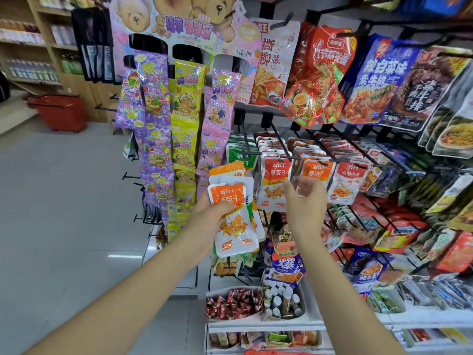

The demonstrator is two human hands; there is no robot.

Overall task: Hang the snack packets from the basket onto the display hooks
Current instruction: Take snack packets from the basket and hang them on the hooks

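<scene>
The left hand holds a small pile of flat orange and white snack packets. Its thumb presses on the front of the top packet, and its fingers curl round the back. The pile is up in front of the rack, just left of the same kind of orange packets hanging in a row on a black metal display hook.

The right hand is raised close to those hanging packets. It is blurry. Its fingers are loosely bent, the thumb stands apart, and it has nothing in it.

A red plastic basket sits on the grey floor, far off to the left. Long strips of teddy-bear candy hang between the basket and the hands.
</scene>
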